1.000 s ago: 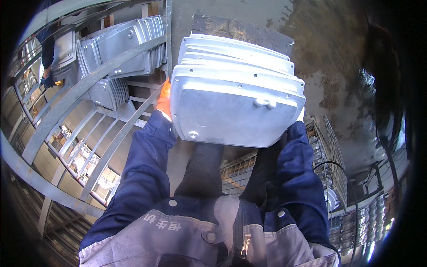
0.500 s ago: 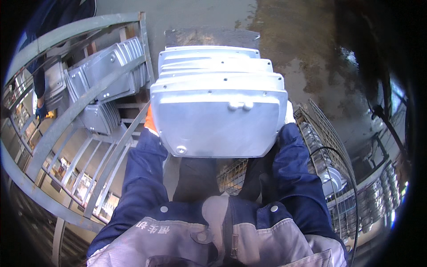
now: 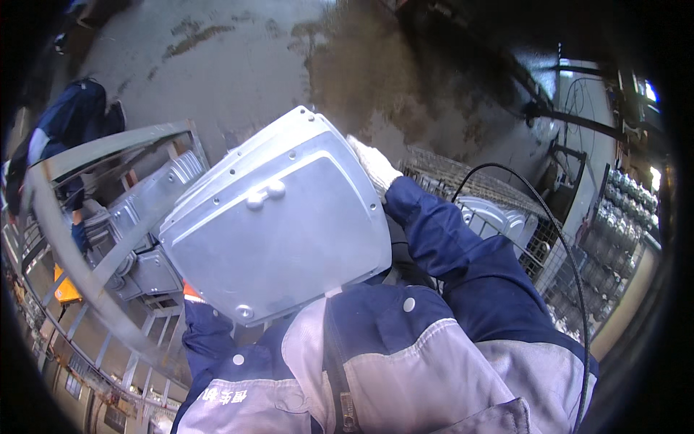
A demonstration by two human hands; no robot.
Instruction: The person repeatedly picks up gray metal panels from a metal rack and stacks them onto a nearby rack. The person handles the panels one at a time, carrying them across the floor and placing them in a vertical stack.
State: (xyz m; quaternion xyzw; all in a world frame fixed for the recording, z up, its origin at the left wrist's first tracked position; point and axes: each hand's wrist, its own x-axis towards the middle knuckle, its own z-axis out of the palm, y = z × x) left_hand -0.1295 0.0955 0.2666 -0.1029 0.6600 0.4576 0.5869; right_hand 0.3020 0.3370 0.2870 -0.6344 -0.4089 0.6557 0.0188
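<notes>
A stack of silver-grey cast metal panels (image 3: pixel 278 231) with small bolt holes round their rims is held up before my chest, tilted. The top panel carries two round bumps and a small round boss near its lower corner. My right hand (image 3: pixel 374 170), in a white glove, grips the stack's right edge; its fingertips are partly out of sight. At the lower left edge is my left hand (image 3: pixel 191 291), of which only an orange patch by the cuff shows; the stack hides its fingers.
On the left a grey metal rack (image 3: pixel 108 153) holds several similar panels (image 3: pixel 155 271). A person (image 3: pixel 72 119) in dark blue bends beside it. To the right stands a wire basket (image 3: pixel 531 249) of metal parts, with a black cable (image 3: pixel 557 231) arching past and stacked shiny castings (image 3: pixel 611 246) beyond.
The stack has come up off the dark block toward my chest and turned, its left side swinging nearer to me. My view has swung round, and the person by the rack shows more fully.
</notes>
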